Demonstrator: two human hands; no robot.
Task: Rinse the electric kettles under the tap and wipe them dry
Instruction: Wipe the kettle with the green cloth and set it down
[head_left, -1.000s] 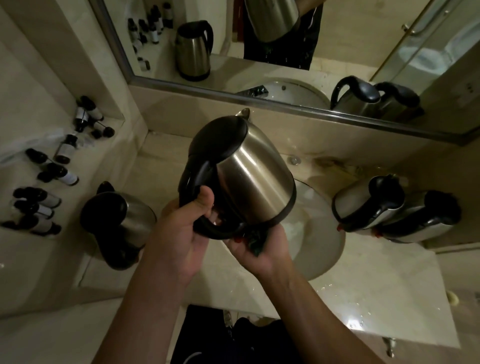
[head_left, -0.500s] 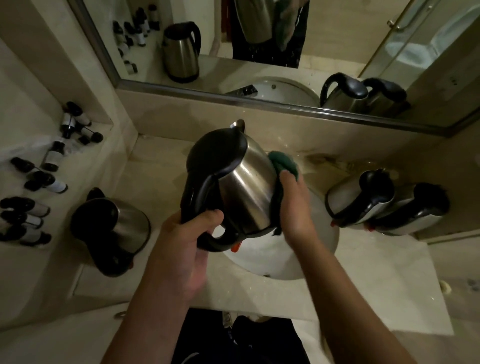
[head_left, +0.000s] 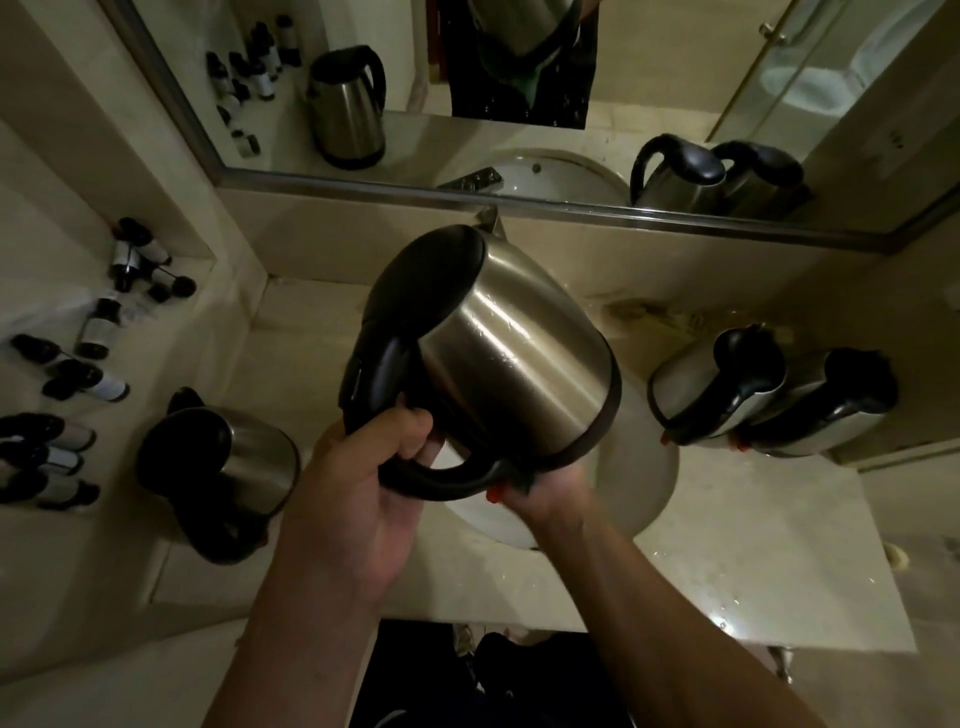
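Several bottle labels (head_left: 109, 387), seemingly white, read illegibly.

We're looking down at a bathroom, probably a hotel's: a pale stone table (head_left: 753, 545) is wrapping a round white sink (head_left: 639, 499), and a wide framed mirror (head_left: 519, 78) is reflecting a glass shower door (head_left: 831, 67). Small toiletry bottles (head_left: 78, 384) are lining the left ledge, and several steel kettles (head_left: 769, 400) are lying about.
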